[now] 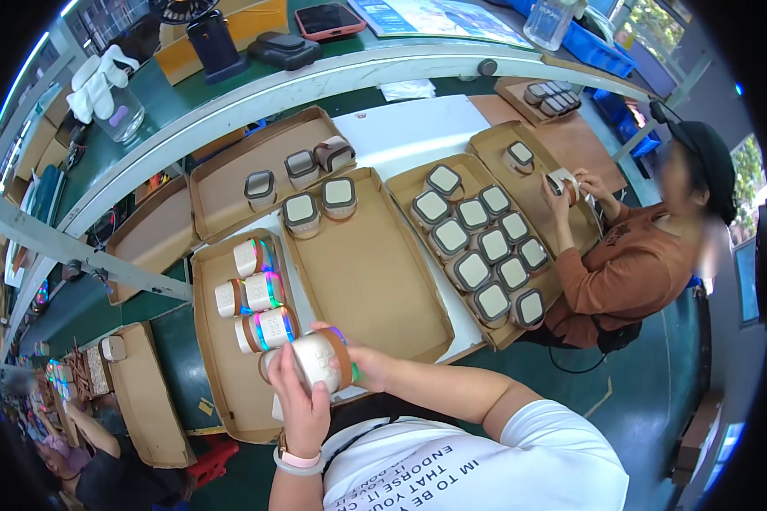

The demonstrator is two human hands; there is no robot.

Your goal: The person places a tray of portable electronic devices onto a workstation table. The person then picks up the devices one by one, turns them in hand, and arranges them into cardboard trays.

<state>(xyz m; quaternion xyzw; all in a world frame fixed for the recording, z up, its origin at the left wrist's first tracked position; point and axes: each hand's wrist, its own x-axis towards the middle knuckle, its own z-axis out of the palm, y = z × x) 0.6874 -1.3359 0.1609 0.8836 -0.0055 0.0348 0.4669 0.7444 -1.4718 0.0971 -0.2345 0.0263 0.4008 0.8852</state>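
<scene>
Both my hands hold one small white speaker-like unit (pixel 320 358) with a brown rim, just above the near end of a cardboard tray (pixel 222 387). My left hand (pixel 298 400) wraps its left side from below; a pink band sits on that wrist. My right hand (pixel 362 362) grips its right end. In that tray lie three similar white units with glowing coloured rings (pixel 264 289). The middle tray (pixel 375 289) holds two upright grey-topped units (pixel 320 204) at its far end.
A right-hand tray (pixel 486 328) is filled with several grey-topped units. A person in a brown top (pixel 631 264) handles one unit at the far right. More trays sit behind. A raised green shelf (pixel 256 72) carries a phone, a jar and gloves.
</scene>
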